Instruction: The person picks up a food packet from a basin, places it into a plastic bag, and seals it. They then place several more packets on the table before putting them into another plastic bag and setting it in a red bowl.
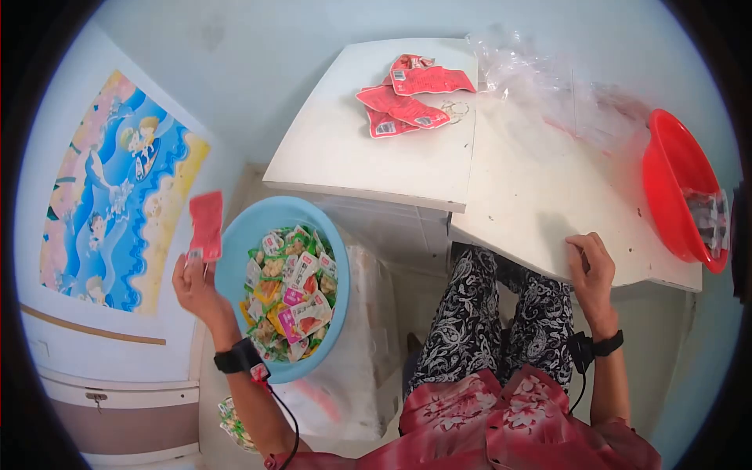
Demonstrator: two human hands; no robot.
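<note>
My left hand [197, 294] pinches the red packet [206, 223] at its bottom, probably to leave its face uncovered, beside the blue basin [341, 290]. Far from it, my right hand [593, 274] is empty, fingers relaxed, at the counter [509, 211] edge.

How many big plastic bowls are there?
2. A round blue plastic bowl, holding small colourful packets, is left of the white wooden-looking table; a red plastic bowl stands tipped at its right end.

Right of the right hand [591, 270], a glossy, smooth red round plastic basin [672, 188]; beyond it, shiny crinkled clear plastic bags [540, 86].
</note>
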